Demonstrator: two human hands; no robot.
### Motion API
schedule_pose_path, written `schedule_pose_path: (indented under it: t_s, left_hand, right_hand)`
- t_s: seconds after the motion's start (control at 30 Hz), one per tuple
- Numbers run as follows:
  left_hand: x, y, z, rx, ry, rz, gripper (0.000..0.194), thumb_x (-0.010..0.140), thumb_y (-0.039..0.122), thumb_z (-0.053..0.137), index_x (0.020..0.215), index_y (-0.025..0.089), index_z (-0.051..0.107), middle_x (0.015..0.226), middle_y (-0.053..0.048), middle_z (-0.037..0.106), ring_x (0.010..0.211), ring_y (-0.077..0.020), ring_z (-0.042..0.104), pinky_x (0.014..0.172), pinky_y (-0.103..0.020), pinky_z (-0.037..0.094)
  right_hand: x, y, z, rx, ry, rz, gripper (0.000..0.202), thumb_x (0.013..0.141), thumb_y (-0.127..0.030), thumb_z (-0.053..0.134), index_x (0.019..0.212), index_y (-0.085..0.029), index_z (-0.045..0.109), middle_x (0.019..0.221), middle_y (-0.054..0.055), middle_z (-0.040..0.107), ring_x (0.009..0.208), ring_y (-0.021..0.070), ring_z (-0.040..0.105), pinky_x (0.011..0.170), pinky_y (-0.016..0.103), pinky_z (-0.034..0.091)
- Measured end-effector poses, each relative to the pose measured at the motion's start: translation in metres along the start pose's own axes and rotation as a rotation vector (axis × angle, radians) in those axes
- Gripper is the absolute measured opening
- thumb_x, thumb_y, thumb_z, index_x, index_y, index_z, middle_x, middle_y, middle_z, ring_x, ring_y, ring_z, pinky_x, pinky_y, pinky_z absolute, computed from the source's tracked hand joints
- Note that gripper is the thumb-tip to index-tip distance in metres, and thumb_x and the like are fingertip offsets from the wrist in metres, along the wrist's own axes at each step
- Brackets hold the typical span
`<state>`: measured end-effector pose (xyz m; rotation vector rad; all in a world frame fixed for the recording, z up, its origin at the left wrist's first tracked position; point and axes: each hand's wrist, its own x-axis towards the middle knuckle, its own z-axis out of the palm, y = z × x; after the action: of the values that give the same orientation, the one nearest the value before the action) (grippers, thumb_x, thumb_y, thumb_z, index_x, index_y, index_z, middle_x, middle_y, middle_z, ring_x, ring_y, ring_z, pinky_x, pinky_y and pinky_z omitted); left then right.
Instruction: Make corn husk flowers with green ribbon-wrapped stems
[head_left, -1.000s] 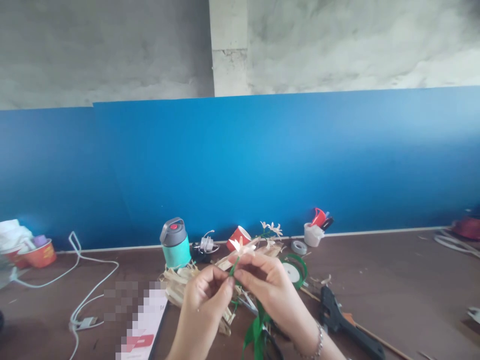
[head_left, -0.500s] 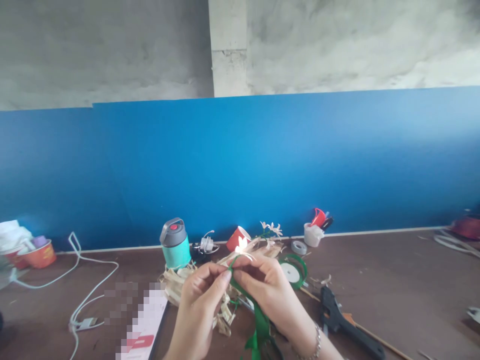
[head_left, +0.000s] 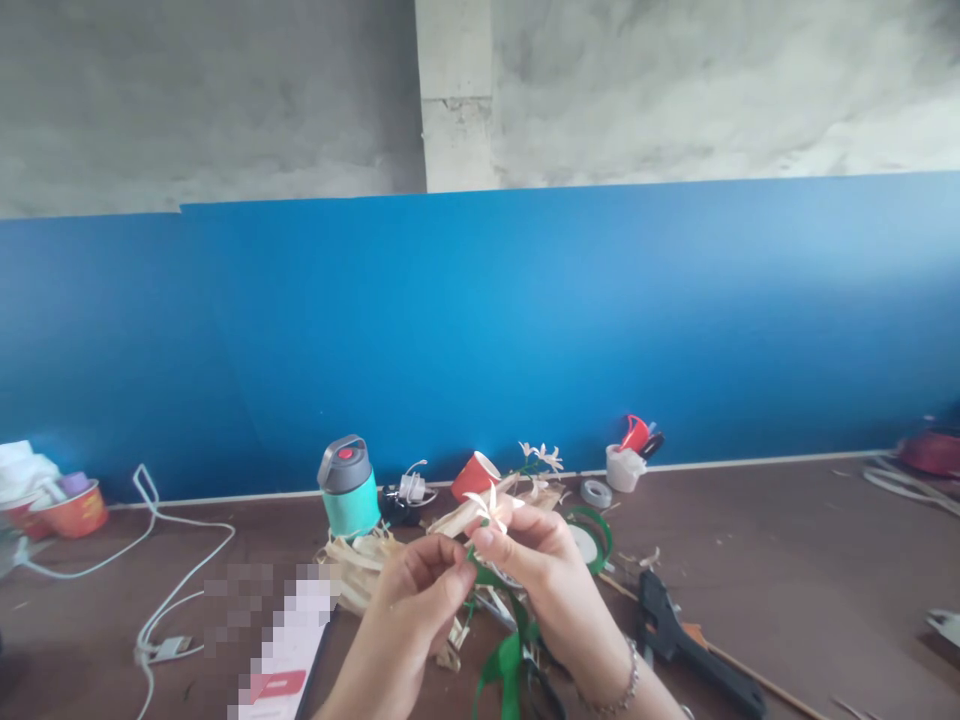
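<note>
Left of the grip, a teal flask with a grey lid (head_left: 349, 487) stands on the brown desk (head_left: 787, 560). The left hand (head_left: 420, 590) pinches green ribbon (head_left: 504, 665) at the base of a small cream straw flower (head_left: 491, 505); the right hand (head_left: 536, 565) pinches it too, fingertips meeting. Right of the grip lies a black glue gun (head_left: 679, 635).

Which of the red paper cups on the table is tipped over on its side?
The red cup just behind the hands, right of the teal bottle, lies on its side. The red cup at far left stands upright with its mouth up.
</note>
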<state>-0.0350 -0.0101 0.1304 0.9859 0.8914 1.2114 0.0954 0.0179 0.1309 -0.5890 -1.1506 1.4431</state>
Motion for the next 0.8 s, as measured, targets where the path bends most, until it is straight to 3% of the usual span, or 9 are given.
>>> schedule_pose_path:
  t_s: [0.27, 0.5, 0.8]
  left_hand:
    - [-0.0020, 0.0047, -0.0033, -0.013, -0.164, -0.152, 0.028, 0.061, 0.035, 0.069, 0.059, 0.019, 0.045, 0.040, 0.012, 0.027, 0.037, -0.0018, 0.012, 0.037, -0.017, 0.006]
    - [-0.0024, 0.0011, 0.0035, 0.231, 0.022, 0.101, 0.019, 0.068, 0.028, 0.063, 0.062, 0.017, 0.049, 0.047, 0.009, 0.037, 0.040, -0.0031, 0.024, 0.039, -0.017, 0.019]
    - [-0.0064, -0.0003, 0.0043, 0.392, 0.115, 0.305, 0.017, 0.069, 0.028, 0.062, 0.061, 0.016, 0.052, 0.048, 0.007, 0.040, 0.042, -0.0057, 0.031, 0.039, -0.018, 0.025]
  right_hand:
    - [-0.0049, 0.0001, 0.0057, 0.094, -0.044, 0.071, 0.019, 0.063, -0.031, 0.080, 0.067, -0.017, 0.069, 0.065, 0.001, 0.065, 0.057, 0.0112, 0.054, 0.055, 0.022, 0.041]
    - [-0.0025, 0.0019, 0.0032, 0.065, -0.001, 0.026, 0.018, 0.063, -0.028, 0.080, 0.063, -0.016, 0.067, 0.067, 0.000, 0.064, 0.061, 0.0097, 0.053, 0.059, 0.021, 0.042]
    - [-0.0022, 0.0047, 0.0030, 0.029, 0.024, -0.047, 0.018, 0.064, -0.026, 0.080, 0.063, -0.017, 0.064, 0.066, -0.002, 0.061, 0.060, 0.0085, 0.050, 0.059, 0.020, 0.041]
